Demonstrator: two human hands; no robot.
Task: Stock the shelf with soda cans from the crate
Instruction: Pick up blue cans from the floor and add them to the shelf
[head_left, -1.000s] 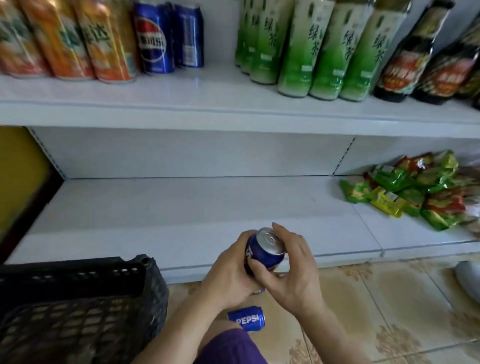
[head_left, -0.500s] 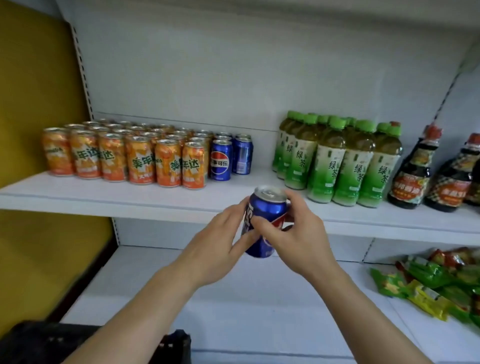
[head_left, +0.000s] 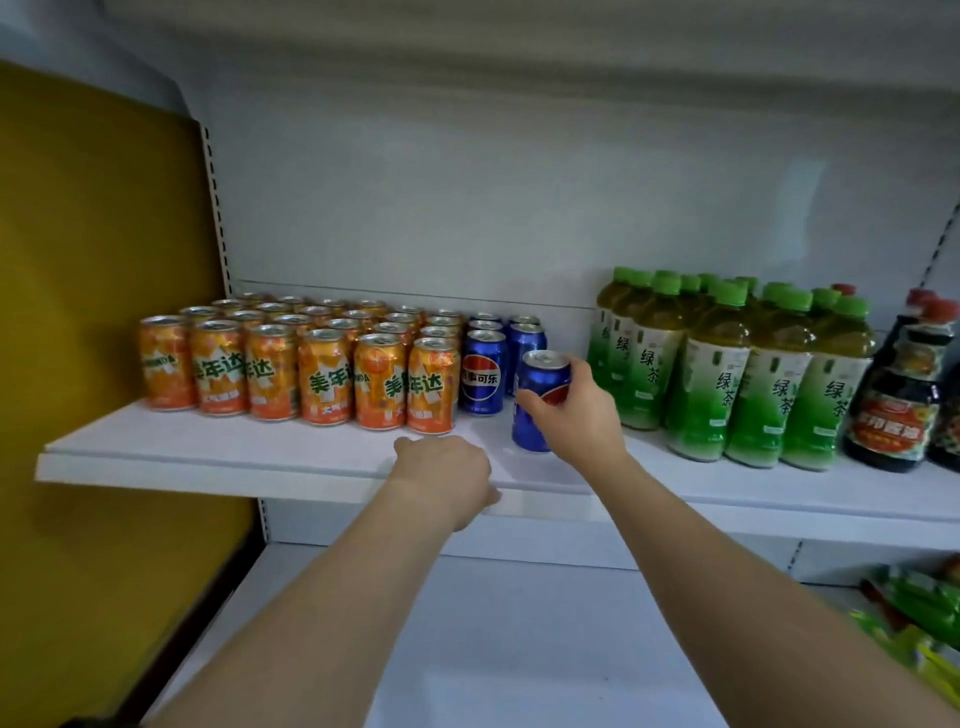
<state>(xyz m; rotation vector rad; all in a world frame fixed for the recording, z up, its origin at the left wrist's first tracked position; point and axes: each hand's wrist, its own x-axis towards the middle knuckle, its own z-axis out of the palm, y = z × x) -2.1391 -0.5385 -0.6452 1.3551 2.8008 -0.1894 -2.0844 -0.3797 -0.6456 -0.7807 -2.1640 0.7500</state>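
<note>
My right hand (head_left: 574, 415) grips a blue Pepsi can (head_left: 537, 387) that stands upright on the white upper shelf (head_left: 249, 449), in front of the other blue Pepsi cans (head_left: 484, 371). To their left stand several rows of orange soda cans (head_left: 322, 366). My left hand (head_left: 447, 480) hovers at the shelf's front edge with its fingers curled under and nothing in it. The crate is out of view.
Green tea bottles (head_left: 737, 369) stand close to the right of the held can, with dark sauce bottles (head_left: 904, 384) beyond them. A yellow wall (head_left: 93, 312) borders the shelf's left end. The lower shelf (head_left: 493, 639) holds green snack packets (head_left: 914, 608) at the right.
Both hands carried the can up from near the floor; the right hand has set it on the upper shelf next to the Pepsi cans. The left hand has let go and dropped back to the shelf edge.
</note>
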